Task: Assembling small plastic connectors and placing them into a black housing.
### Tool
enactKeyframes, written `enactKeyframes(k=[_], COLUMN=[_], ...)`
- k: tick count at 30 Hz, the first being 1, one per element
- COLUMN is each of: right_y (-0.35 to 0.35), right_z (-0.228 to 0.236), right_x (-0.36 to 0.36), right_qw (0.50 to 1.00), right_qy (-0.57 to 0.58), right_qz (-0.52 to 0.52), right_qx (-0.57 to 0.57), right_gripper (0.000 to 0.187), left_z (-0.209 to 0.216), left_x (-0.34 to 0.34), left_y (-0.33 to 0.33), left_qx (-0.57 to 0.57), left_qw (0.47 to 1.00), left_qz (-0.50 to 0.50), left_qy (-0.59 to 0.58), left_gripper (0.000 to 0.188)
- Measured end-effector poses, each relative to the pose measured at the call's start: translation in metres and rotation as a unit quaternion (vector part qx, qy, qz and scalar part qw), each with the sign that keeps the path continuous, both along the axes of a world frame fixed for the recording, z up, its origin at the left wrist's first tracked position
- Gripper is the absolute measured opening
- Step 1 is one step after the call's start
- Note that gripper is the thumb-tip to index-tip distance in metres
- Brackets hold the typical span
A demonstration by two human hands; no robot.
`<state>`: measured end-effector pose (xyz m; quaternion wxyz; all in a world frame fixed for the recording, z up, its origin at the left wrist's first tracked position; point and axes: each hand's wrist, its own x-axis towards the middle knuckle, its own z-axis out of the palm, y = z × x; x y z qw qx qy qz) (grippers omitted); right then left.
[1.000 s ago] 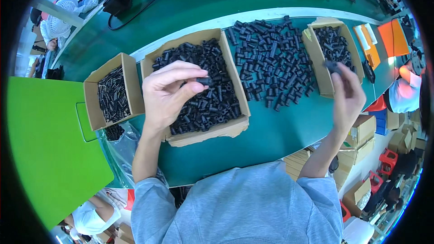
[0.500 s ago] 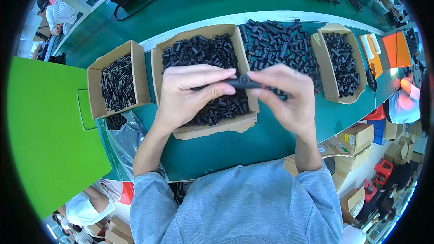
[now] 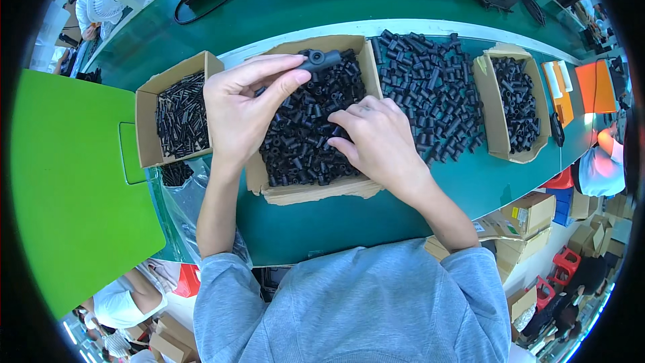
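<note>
My left hand (image 3: 245, 104) pinches a black tube-shaped fitting (image 3: 326, 61) with a round hole in its side, between thumb and fingertips. It holds the part above the far side of a cardboard box (image 3: 316, 195) piled with small black plastic fittings (image 3: 302, 154). Over the right part of that pile is my right hand (image 3: 383, 138), thumb and index finger apart, with nothing visible between them. The other fingers are curled, and their tips are partly hidden.
A box of thin black pieces (image 3: 181, 117) stands left, beside a clear plastic bag (image 3: 185, 212) and a green panel (image 3: 80, 188). Loose black fittings (image 3: 430, 94) cover the table right of the middle box. Farther right is a narrower box (image 3: 496, 111) of fittings.
My right hand has let go of the black fitting and moved down and left over the box. My left hand has carried the fitting up and to the left.
</note>
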<state>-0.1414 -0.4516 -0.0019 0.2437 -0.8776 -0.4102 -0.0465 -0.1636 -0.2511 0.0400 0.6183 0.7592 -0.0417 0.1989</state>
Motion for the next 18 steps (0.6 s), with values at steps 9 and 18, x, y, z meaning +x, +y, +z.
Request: enactKeyframes(k=[9, 18], right_y=[0.0, -0.028], right_z=[-0.008, 0.036], right_x=[-0.007, -0.005], right_qw=[1.0, 0.958], right_qy=[-0.002, 0.138], right_qz=[-0.002, -0.073], right_qx=[-0.024, 0.243], right_gripper=[0.009, 0.034], left_z=[-0.002, -0.001], left_x=[0.003, 0.001], left_y=[0.001, -0.002], left_qx=[0.009, -0.04], left_qw=[1.0, 0.996], left_qz=[-0.02, -0.074], left_qy=[-0.012, 0.007], left_gripper=[0.02, 0.021])
